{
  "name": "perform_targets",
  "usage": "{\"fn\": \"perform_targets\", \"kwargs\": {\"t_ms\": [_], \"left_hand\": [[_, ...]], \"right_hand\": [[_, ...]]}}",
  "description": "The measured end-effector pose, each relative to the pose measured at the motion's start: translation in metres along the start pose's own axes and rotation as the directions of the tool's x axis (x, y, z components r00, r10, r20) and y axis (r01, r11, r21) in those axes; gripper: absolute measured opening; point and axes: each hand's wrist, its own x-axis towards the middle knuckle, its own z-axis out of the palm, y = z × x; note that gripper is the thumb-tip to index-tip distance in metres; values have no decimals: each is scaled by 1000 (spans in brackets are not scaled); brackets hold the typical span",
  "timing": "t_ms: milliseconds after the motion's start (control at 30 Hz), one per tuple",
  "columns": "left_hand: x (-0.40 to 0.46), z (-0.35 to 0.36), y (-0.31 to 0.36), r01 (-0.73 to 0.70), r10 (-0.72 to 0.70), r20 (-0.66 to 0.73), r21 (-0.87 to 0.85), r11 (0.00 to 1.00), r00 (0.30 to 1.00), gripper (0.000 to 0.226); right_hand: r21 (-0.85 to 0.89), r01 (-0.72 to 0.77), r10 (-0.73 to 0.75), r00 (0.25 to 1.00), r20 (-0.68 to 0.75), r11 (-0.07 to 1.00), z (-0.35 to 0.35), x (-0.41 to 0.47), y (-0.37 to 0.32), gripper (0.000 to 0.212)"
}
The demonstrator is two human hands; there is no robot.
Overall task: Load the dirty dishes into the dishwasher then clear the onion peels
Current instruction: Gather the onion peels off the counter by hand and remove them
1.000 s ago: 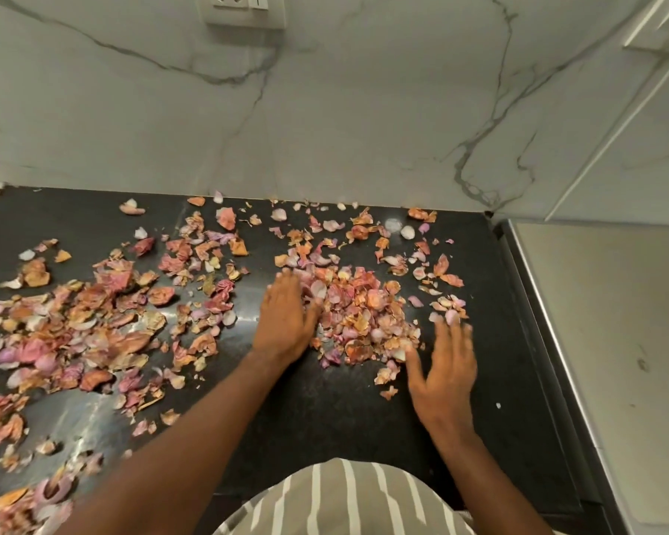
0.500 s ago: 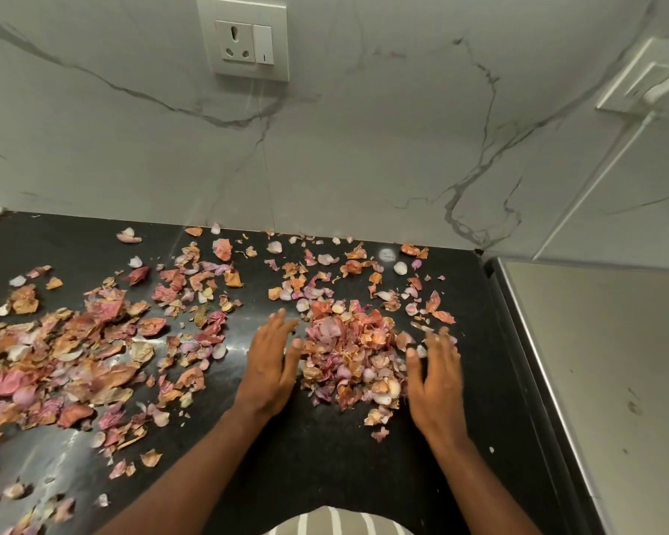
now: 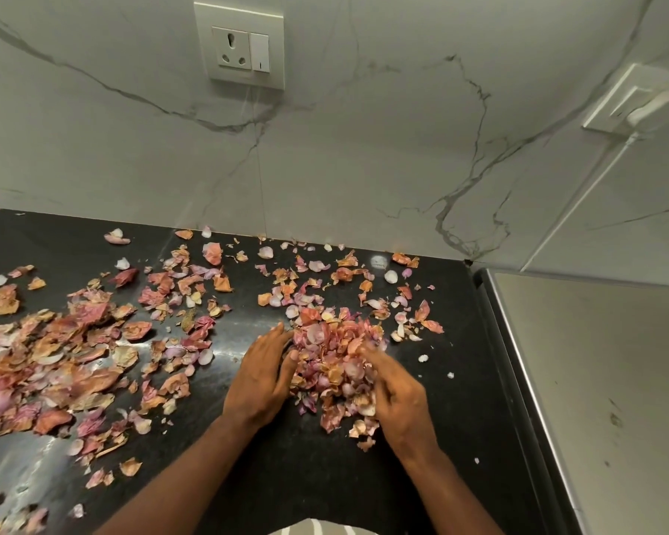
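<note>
Head view. A black counter [image 3: 456,399] fills the lower frame, strewn with onion peels [image 3: 55,353] at left and centre. A denser heap [image 3: 335,357] lies at centre frame, between the two hands. The left hand [image 3: 261,380], fingers straight and together, presses its inner edge against the heap's left side. The right hand [image 3: 396,397] meets the heap's right side, its fingers blurred and partly buried in peels; whether they curl round any cannot be told. Loose peels also lie near the wall [image 3: 325,156], upper centre. A socket [image 3: 240,48] sits on the wall at upper centre. A pale appliance top [image 3: 603,380] adjoins the counter at right.
</note>
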Motion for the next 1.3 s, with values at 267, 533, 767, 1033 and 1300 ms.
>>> {"fn": "perform_targets", "kwargs": {"t_ms": [267,533,767,1033,1300], "left_hand": [[0,0,0,-11,11,-5,5,1000,1000,62],[-1,1,1,-8,8,-9,26,1000,1000,67],[0,2,-1,-2,2,-8,23,1000,1000,69],[0,2,-1,-7,8,-9,37,999,1000,68],[0,3,-1,-7,7,-6,50,999,1000,68]], "right_hand": [[-75,-36,39,999,34,997,-29,22,12,28],[-605,-432,555,831,21,669,-24,16,44,104],[45,-183,177,977,115,982,-15,1,-1,45],[-70,-318,322,885,335,946,-13,-6,14,65],[-342,-333,420,880,223,878,-14,7,32,82]]}}
